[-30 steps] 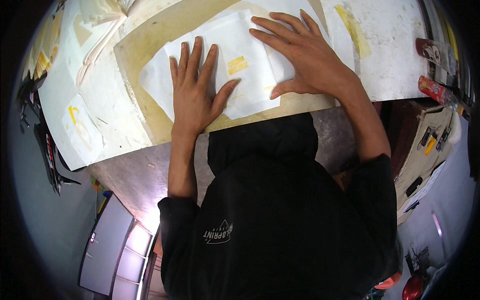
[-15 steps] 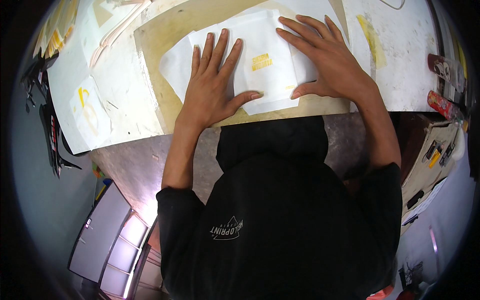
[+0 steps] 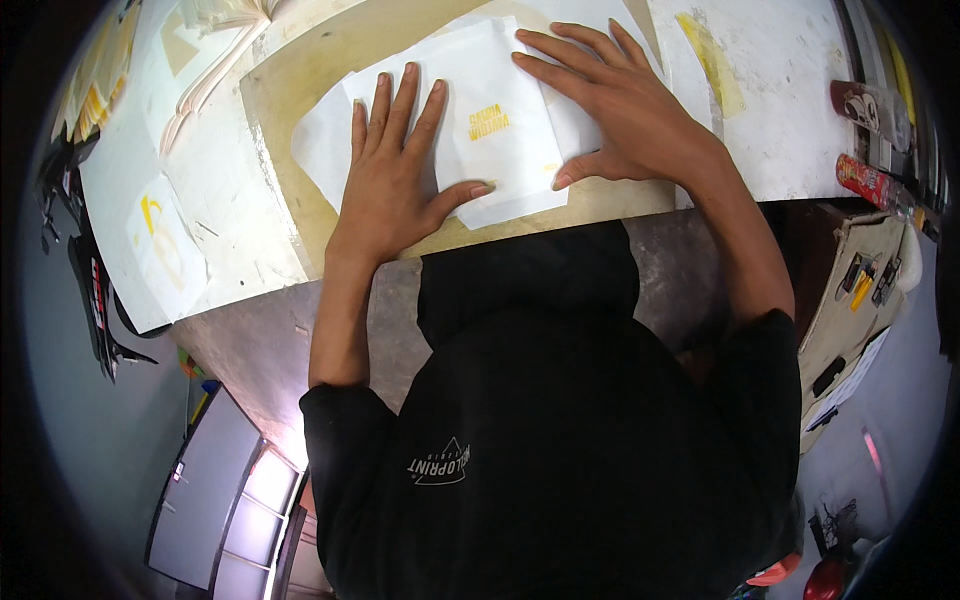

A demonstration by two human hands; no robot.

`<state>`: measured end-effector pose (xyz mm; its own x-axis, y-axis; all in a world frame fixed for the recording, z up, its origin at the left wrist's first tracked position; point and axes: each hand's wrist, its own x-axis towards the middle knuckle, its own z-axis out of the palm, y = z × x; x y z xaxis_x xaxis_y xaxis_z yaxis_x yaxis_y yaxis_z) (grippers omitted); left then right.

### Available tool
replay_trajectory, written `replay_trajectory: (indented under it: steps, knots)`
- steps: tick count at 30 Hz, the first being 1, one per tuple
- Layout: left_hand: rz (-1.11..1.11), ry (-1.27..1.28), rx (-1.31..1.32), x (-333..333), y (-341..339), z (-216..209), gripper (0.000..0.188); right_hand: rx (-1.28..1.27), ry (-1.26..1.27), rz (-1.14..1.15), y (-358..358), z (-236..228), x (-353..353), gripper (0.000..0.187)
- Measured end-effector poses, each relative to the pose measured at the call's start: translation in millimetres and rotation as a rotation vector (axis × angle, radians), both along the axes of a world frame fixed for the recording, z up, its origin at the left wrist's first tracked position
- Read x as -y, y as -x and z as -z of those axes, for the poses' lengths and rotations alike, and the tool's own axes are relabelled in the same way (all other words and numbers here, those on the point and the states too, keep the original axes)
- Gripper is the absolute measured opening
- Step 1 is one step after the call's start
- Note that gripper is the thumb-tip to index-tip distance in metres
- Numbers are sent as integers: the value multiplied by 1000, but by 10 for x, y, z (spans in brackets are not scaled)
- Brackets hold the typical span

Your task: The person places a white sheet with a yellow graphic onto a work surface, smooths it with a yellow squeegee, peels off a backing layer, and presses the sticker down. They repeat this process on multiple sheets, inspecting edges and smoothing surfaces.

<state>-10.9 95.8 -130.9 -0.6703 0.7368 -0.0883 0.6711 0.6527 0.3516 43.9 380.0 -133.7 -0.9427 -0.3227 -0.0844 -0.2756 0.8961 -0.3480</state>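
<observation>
A white sheet of folded paper or thin material point(image 3: 500, 175) with small yellow print lies in front of me on a tan board point(image 3: 285, 115). Flat across its left part rests my left hand point(image 3: 390, 190), fingers spread upward and thumb stretched toward the middle. At the right edge of the sheet, my right hand point(image 3: 640, 120) lies spread too, its fingertips near the sheet's upper right side and its thumb by the lower right corner. Neither hand grips anything. More white paper point(image 3: 320, 145) shows beneath, left of the left hand.
A white sheet with yellow marks point(image 3: 165, 250) lies at the worktable's left point(image 3: 235, 220). Stacked papers point(image 3: 215, 85) are at the upper left, and a yellow translucent strip point(image 3: 712, 65) at the right. A red can-like item point(image 3: 870, 180) sits by the right edge, above a cabinet point(image 3: 845, 290).
The whole view has shifted, so the table and hands appear farther left. Both hands stay flat on the white sheet, in nearly the same pose.
</observation>
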Motion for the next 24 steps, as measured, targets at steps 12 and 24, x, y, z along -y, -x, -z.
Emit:
replay_trajectory:
  steps: [12, 24]
  knots:
    - [-13, 12, -2, -9, -14, -24, 109, 9, -12, -17, 4, -10, -7, 121]
    - [-81, 120, -215, -362, -170, -149, 96, 55, -9, -32, 43, -157, 32, 118]
